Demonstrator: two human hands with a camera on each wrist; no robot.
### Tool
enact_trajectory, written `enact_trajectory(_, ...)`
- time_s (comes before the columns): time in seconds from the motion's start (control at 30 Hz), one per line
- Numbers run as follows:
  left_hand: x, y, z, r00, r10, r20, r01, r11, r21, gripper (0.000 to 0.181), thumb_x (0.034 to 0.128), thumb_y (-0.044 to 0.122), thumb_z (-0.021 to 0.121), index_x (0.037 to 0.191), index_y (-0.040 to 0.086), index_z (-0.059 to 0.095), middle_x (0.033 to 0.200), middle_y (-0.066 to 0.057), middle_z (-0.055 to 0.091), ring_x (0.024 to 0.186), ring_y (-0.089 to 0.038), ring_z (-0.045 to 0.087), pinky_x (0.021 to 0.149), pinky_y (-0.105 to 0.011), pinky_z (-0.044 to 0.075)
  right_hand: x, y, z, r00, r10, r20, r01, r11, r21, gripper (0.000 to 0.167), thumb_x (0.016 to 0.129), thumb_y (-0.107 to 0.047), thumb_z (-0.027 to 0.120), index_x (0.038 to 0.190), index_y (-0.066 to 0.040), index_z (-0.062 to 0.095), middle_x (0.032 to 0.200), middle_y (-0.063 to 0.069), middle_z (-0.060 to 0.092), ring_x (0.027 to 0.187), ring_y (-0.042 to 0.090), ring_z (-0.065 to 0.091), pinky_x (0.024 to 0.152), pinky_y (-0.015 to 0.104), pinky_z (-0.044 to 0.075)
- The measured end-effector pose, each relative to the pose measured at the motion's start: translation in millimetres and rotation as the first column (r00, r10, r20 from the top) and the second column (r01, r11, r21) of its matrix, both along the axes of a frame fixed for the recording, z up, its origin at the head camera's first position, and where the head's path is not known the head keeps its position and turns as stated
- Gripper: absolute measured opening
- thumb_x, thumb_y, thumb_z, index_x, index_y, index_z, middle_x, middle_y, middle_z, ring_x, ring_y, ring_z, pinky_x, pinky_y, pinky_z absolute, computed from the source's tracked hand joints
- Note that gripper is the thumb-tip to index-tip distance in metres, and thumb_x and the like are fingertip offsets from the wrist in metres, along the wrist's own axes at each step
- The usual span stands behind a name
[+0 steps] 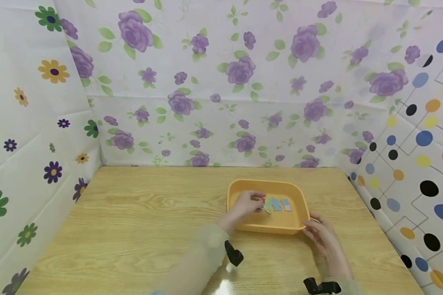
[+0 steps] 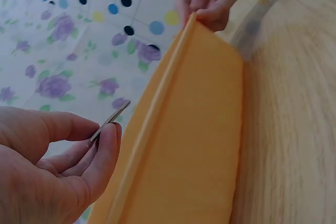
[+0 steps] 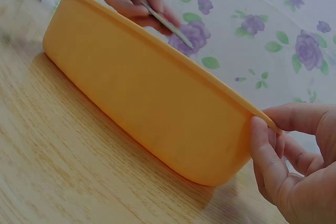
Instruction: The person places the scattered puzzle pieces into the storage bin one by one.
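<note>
My left hand (image 1: 248, 203) is over the left part of a yellow-orange plastic tray (image 1: 267, 229). Between its thumb and fingers it pinches a thin flat puzzle piece (image 2: 111, 121), seen edge-on in the left wrist view, above the rim. Inside the tray, a blue puzzle piece (image 1: 276, 204) and a blue-and-white one (image 1: 286, 205) lie right of that hand. Some green and red printing shows beside the fingertips, partly covered by them. My right hand (image 1: 324, 237) grips the tray's rim at its near right corner, thumb and fingers on either side.
The tray stands on a wood-grain table (image 1: 140, 229), right of its middle. Behind rises a cloth (image 1: 214, 114) with purple flowers. Patterned sheets also close off the left and right sides. Each wrist carries a black camera mount (image 1: 234, 254).
</note>
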State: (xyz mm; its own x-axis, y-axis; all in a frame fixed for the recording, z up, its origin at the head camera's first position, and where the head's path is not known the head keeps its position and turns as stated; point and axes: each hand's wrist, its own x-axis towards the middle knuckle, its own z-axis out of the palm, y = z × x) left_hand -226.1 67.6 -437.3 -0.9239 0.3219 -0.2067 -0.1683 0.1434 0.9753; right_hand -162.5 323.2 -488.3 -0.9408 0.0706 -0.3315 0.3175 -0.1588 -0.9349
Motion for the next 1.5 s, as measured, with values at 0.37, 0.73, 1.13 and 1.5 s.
enact_trajectory(0.37, -2.0, 37.6, -14.9, 0.995, -0.097, 0.010, 0.098, 0.993, -0.067, 0.028, 0.0888, -0.009, 0.061, 0.117, -0.008, 0.064, 0.098, -0.012, 0.066, 0.077, -0.016, 0.064, 0.081, -0.039, 0.060, 1.2, -1.8, -0.7, 0.999, 0.014, -0.040, -0.014, 1.000, 0.012, 0.046, 0.096, -0.008, 0.059, 0.136, -0.005, 0.037, 0.101, -0.008, 0.065, 0.086, 0.003, 0.064, 0.078, 0.013, 0.055)
enact_trajectory(0.73, 0.2, 52.0, -24.3, 0.988, -0.153, -0.001, 0.149, 0.963, -0.227, 0.024, 0.0872, -0.009, 0.065, 0.110, -0.010, 0.068, 0.101, -0.017, 0.070, 0.078, -0.029, 0.071, 0.070, -0.033, 0.061, 0.0, -1.4, -1.3, 1.000, 0.003, -0.008, -0.003, 1.000, 0.020, 0.050, 0.096, -0.008, 0.059, 0.139, -0.003, 0.034, 0.100, -0.008, 0.064, 0.086, 0.003, 0.064, 0.077, 0.013, 0.055)
enact_trajectory(1.13, 0.8, 52.5, -26.9, 0.990, -0.130, -0.043, 0.109, 0.936, -0.334, 0.023, 0.0852, -0.001, 0.071, 0.108, -0.007, 0.071, 0.095, -0.014, 0.074, 0.074, -0.023, 0.073, 0.069, -0.028, 0.060, -1.0, -0.9, -1.7, 1.000, -0.014, 0.001, 0.014, 1.000, 0.017, 0.043, 0.096, -0.007, 0.059, 0.134, -0.007, 0.039, 0.098, -0.009, 0.064, 0.084, 0.003, 0.064, 0.076, 0.013, 0.055)
enact_trajectory(1.5, -2.0, 36.7, -20.9, 0.987, -0.145, -0.062, 0.117, 0.936, -0.332, 0.022, 0.0919, 0.008, 0.064, 0.109, -0.004, 0.071, 0.102, -0.014, 0.072, 0.052, -0.009, 0.045, 0.061, -0.026, 0.052, -0.7, -1.4, 0.1, 1.000, -0.019, 0.017, 0.019, 1.000, 0.008, 0.046, 0.096, -0.006, 0.057, 0.138, -0.005, 0.037, 0.097, -0.007, 0.064, 0.084, 0.003, 0.064, 0.077, 0.013, 0.055)
